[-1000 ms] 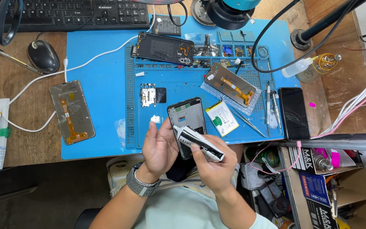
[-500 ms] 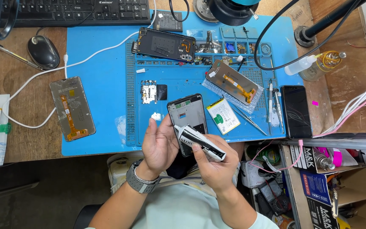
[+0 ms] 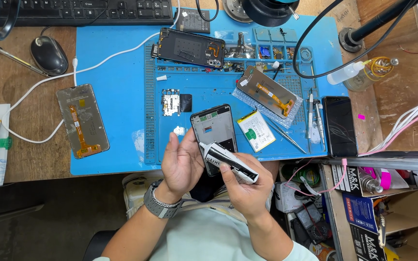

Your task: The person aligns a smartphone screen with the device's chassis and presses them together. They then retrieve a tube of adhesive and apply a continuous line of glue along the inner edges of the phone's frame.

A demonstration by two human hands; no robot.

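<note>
Over mat's near edge: your right hand (image 3: 247, 186) grips glue tube (image 3: 228, 162), long axis up-left, nozzle toward phone frame (image 3: 215, 133); left hand (image 3: 182, 164) open, nearer frame.

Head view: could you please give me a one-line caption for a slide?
Over a blue repair mat, the right hand holds a white tube beside the open left hand.

The bench held two loose phone screens, one (image 3: 82, 120) on the left and one (image 3: 266, 92) on bubble wrap, two opened phone frames (image 3: 188, 47) (image 3: 215, 128), one flat battery (image 3: 256, 130), one dark phone (image 3: 339, 125), one mouse (image 3: 49, 54) and one keyboard (image 3: 83, 10).
</note>
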